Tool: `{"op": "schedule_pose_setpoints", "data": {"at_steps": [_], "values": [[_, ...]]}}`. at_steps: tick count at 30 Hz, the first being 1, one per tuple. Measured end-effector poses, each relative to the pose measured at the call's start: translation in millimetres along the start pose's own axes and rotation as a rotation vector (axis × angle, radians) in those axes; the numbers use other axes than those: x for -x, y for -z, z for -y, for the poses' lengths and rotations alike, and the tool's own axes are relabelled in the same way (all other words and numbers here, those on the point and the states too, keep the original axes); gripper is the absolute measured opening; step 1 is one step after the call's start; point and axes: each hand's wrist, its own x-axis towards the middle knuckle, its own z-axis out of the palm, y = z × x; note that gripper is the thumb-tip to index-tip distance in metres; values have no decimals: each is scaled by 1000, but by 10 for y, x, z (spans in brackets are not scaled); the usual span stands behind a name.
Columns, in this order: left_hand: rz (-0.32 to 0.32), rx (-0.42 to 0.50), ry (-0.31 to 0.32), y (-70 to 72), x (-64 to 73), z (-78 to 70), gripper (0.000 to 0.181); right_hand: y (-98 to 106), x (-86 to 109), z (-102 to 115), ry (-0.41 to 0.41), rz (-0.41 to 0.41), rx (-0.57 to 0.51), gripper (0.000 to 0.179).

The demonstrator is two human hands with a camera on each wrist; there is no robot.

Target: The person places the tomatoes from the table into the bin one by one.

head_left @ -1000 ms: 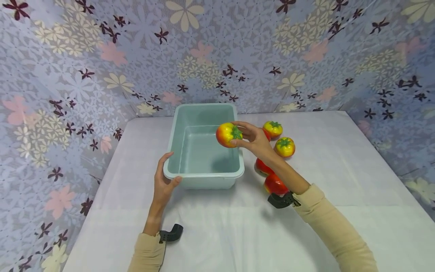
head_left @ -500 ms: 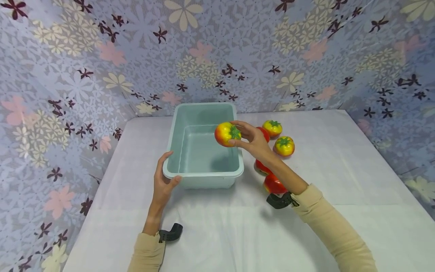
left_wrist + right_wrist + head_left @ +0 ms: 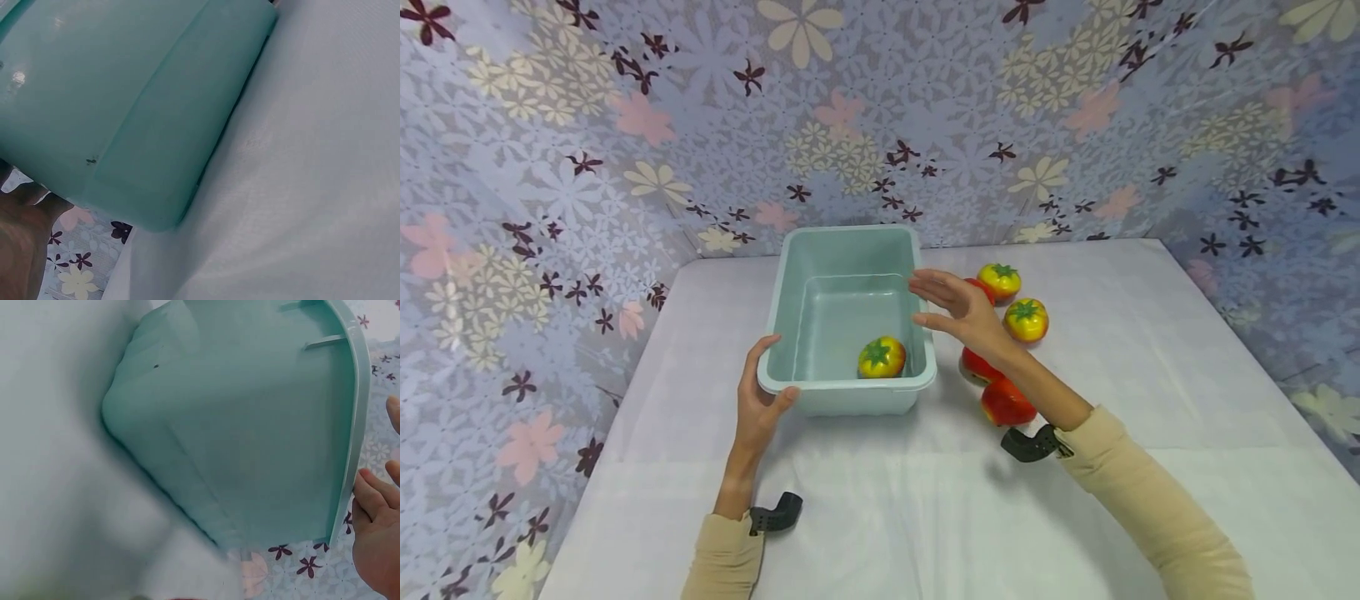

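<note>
Taking the green bin [image 3: 850, 402] as the clock and its far edge as twelve, the left hand [image 3: 758, 410] grips the corner between seven and eight, thumb on the near rim and fingers over the side rim. The right hand [image 3: 967, 312] is at three o'clock, over the side rim, its thumb spread well apart from the fingers and nothing between them; whether it touches the rim, I cannot tell. Inside the bin, the yellow fruit [image 3: 882, 358] with a green leafy top rests on the floor towards five o'clock, near the corner. Outside, on the white cloth [image 3: 865, 517], two yellow-and-red fruits [image 3: 1026, 321] sit near each other between two and three o'clock, leafy tops up. A red fruit [image 3: 983, 290] just beside the farther one is partly hidden by the right hand. Two more red fruits [image 3: 1007, 402] lie around four o'clock, partly under the line of the right forearm. Both arms wear beige sleeves [image 3: 1150, 500] and black wrist mounts [image 3: 778, 512]. A flowered backdrop [image 3: 850, 108] rises behind the bin at twelve.
</note>
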Motion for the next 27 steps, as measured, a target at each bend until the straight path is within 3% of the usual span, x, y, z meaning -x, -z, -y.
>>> {"op": "schedule_pose_setpoints", "data": {"at_steps": [9,13,21,27], "values": [[3,4,29,24,-16,-39,60,138,173,-7,-3,3,-63,59],[5,-5,49,17,6,-47,58,212,293,-16,7,-15,-44,56],[13,-28,82,10,112,-33,59,408,748,-72,5,-62,-50,54],[12,-30,61,20,39,-42,59,622,1008,-108,-33,-117,-1,49]]}}
